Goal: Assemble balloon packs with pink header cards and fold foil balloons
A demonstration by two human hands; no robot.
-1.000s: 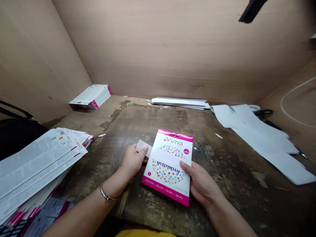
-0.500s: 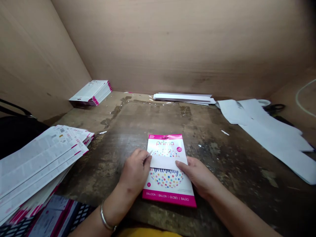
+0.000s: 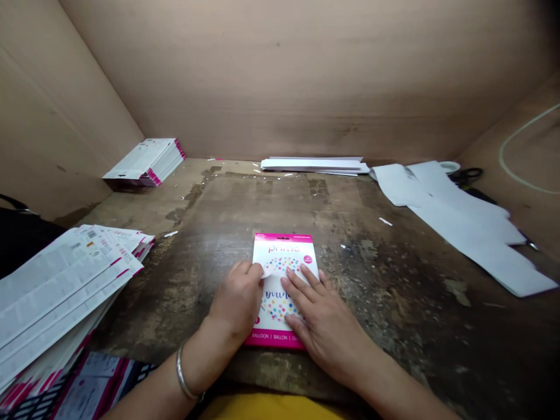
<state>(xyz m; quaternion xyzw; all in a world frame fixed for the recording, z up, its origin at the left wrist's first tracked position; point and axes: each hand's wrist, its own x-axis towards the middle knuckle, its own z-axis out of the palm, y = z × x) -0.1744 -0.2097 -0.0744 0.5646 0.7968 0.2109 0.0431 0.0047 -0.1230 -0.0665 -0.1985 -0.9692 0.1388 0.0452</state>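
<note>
My left hand sits on the left edge of the balloon packet, fingers curled and close together. I can't tell if they're actually pinching it. Under those fingertips a small white paper tab pokes out, and most of it is hidden. My right hand lies flat on the packet's lower right, with my right fingers spread apart and pressing on the printed front. The packet lies flat on the stained wooden desk, low and centre in the frame, pink band toward me, mostly covered by both hands. A bangle is on my left wrist.

Lower left is a big stack of printed cards, just left of my left hand but not touching it. A smaller stack sits in the upper left corner of the desk. Long white strips lie along the back wall, white paper sheets lie to the right, and scissors are beyond them.
</note>
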